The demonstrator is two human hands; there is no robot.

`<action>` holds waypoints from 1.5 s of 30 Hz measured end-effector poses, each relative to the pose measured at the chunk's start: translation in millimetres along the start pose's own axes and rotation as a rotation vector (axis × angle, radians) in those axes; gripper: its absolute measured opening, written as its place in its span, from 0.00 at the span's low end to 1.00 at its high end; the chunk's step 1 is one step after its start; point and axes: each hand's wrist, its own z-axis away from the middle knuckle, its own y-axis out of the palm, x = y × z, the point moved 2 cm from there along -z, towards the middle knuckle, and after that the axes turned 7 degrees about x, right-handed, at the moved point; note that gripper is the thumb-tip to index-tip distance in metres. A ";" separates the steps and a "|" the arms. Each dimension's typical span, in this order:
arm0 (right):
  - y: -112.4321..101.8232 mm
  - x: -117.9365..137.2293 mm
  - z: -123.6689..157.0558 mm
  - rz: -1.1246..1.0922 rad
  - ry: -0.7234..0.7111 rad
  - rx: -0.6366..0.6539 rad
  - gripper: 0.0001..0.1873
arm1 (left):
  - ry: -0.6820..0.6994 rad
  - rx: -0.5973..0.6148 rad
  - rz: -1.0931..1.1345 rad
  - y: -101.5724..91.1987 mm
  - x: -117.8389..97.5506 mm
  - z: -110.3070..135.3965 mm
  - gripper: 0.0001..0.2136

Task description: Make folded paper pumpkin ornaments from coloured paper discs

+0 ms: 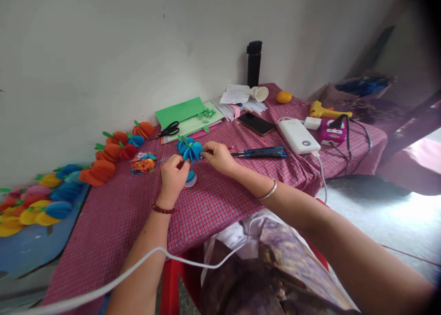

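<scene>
A blue folded-paper pumpkin point(191, 150) with green paper leaves on top is held up between both hands over the checked tablecloth point(220, 204). My left hand point(174, 174) pinches its near left edge. From the right, my right hand point(217, 156) grips its side with closed fingertips. Below, partly hidden by my left hand, lie small round paper pieces point(190, 180), blue and pale. A pile of orange and coloured paper scraps point(143, 163) sits left of my hands. Just right of my right hand lies a blue-and-black stapler point(263, 152).
Several finished paper pumpkins point(99, 172) line the table's left side, with more on a blue stool point(34, 250). Behind are scissors point(170, 129), green paper point(181, 112), a phone point(256, 123) and a black bottle point(254, 64). Rightward stand a cabled power bank point(299, 135) and yellow glue gun point(327, 111).
</scene>
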 end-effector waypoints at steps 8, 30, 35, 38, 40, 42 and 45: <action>-2.5 1.4 1.5 -0.134 0.001 -0.079 0.05 | -0.223 -0.091 0.124 -4.1 8.8 -2.8 0.18; -5.3 9.2 4.8 0.252 0.017 0.129 0.11 | 0.166 0.009 -0.163 4.6 -11.2 8.5 0.15; -7.9 7.4 4.0 0.186 -0.010 0.039 0.11 | 0.127 -0.217 0.057 -13.5 -8.7 9.2 0.23; -8.9 8.6 3.6 0.159 -0.027 0.032 0.12 | 0.082 -0.276 0.036 -18.3 -4.6 8.5 0.24; -9.6 10.0 3.5 0.157 -0.027 0.033 0.11 | 0.054 -0.264 -0.005 -18.5 -3.8 7.8 0.23; -10.2 11.0 3.5 0.165 -0.019 0.034 0.11 | 0.021 -0.251 -0.036 -17.9 -4.9 7.2 0.21; -10.2 11.3 3.5 0.182 -0.010 0.036 0.10 | 0.050 -0.231 -0.086 -16.9 -10.3 6.1 0.14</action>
